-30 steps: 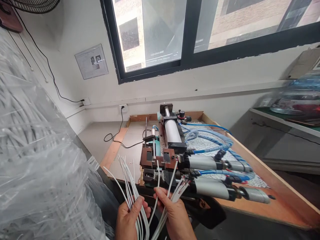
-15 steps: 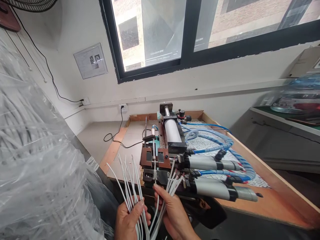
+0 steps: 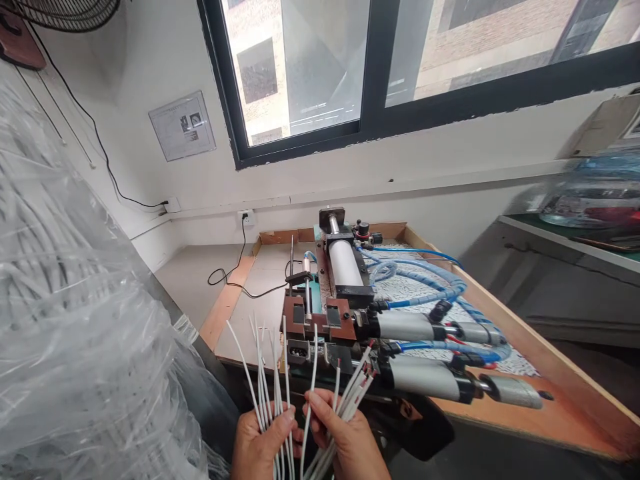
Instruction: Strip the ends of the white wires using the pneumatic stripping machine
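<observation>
My left hand (image 3: pixel 265 437) is closed round a fanned bunch of white cables (image 3: pixel 263 380) whose plain ends point up. Beside it my right hand (image 3: pixel 345 430) grips a second bunch of white cables (image 3: pixel 356 390) with reddish tips showing. Between its thumb and forefinger it also pinches a single white cable (image 3: pixel 314 367) that stands upright, its end in front of the machine's jaws. That pneumatic machine (image 3: pixel 317 317) has brown clamp blocks standing apart and sits just beyond my hands. The lower parts of both bunches run out of view.
Silver air cylinders (image 3: pixel 420 377) and blue hoses (image 3: pixel 440 280) take up the machine's right side, inside a wooden-edged tray (image 3: pixel 560 390). At left rises a tall plastic-wrapped bundle of cables (image 3: pixel 100 333). A black power cord (image 3: pixel 245 287) lies on the table behind.
Half a second ago the single cable was between the machine's jaws and the cylinders were drawn in. Now the jaws are apart, and my right hand has pulled back with another upright cable.
</observation>
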Demonstrator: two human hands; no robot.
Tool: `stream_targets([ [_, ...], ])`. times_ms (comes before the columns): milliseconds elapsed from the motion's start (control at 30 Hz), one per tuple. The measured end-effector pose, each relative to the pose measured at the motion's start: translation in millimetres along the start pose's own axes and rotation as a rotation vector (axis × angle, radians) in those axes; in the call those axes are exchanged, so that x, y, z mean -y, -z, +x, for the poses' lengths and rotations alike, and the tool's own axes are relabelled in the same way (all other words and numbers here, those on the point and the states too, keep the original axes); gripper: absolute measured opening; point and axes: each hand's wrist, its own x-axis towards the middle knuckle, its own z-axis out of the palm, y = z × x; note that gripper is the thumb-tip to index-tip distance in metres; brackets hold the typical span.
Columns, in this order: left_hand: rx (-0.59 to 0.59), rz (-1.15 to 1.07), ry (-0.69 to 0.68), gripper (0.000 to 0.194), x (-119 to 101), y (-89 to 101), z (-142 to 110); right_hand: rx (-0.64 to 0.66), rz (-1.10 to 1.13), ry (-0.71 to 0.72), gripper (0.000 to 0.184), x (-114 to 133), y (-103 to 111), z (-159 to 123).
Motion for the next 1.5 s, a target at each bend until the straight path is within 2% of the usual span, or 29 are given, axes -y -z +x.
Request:
stream_targets([
  [133, -0.053, -0.039, 0.005, 0.038, -6.6, -4.3, -3.2, -0.013, 0.018, -0.048, 0.026, 0.9, 2.7, 0.5],
  [367, -0.043, -0.086, 0.043, 0.036, -7.7, -7.2, -5.5, -0.021, 0.028, -0.076, 0.028, 13.1, -1.5, 5.8],
  [533, 0.019, -0.067, 0.051, 0.034, -3.3, -3.2, -4.3, 0.111, 0.048, -0.187, 0.027, 9.3, -6.3, 4.6],
  [600, 0.049, -0.051, 0.043, 0.032, -1.3, -1.3, -3.1, 0.130, 0.036, -0.181, 0.028, 5.8, -7.7, 1.4],
  [767, 0.032, -0.033, 0.007, 0.032, 1.1, -0.6, -0.6, -0.047, -0.004, 0.013, 0.027, 0.3, -2.5, -2.8],
  [867, -0.010, -0.073, 0.007, 0.035, 0.1, -2.3, -0.5, -0.106, 0.012, 0.007, 0.027, 2.5, 1.6, -1.3],
  [1067, -0.042, -0.094, 0.016, 0.038, -3.3, -6.3, -2.8, -0.136, 0.052, -0.045, 0.026, 15.5, -1.3, 3.7],
  [1200, -0.016, -0.114, 0.010, 0.031, -3.9, -7.1, -3.9, -0.073, 0.078, -0.095, 0.024, 20.9, -7.0, 2.0],
  [1367, 0.057, -0.087, 0.002, 0.026, -2.4, -5.2, -3.7, 0.155, 0.027, -0.171, 0.027, 10.8, -10.9, -4.1],
  [1433, 0.102, -0.068, -0.019, 0.025, -1.7, -4.6, -3.6, 0.136, 0.010, -0.130, 0.027, 5.4, -9.6, -5.5],
  [1500, 0.098, -0.073, -0.027, 0.025, -1.8, -4.7, -4.0, 0.055, 0.002, -0.049, 0.027, 2.8, -7.2, -6.0],
])
